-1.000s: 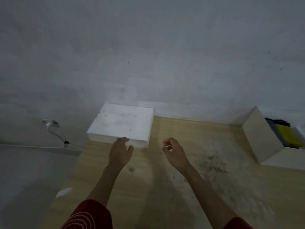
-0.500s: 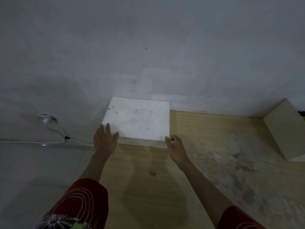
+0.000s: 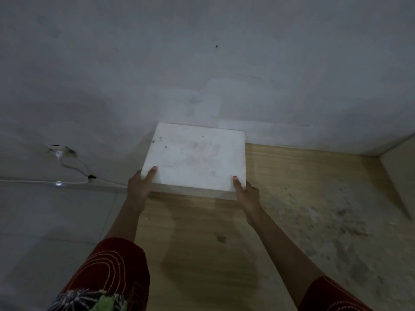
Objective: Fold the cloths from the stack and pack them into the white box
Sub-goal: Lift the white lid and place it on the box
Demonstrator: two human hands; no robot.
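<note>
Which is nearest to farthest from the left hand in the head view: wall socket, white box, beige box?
1. white box: gripped by the left hand at its near left corner.
2. wall socket: on the wall, to the left.
3. beige box: far right edge.

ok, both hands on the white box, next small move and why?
Probably slide the white box nearer along the table: left hand and right hand each grip a near corner, thumbs on top, and it sits far back by the wall.

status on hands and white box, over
Left grip and right grip each hold a near corner of flat white rectangular box, thumbs on top. Box closed. No cloths in view.
</note>
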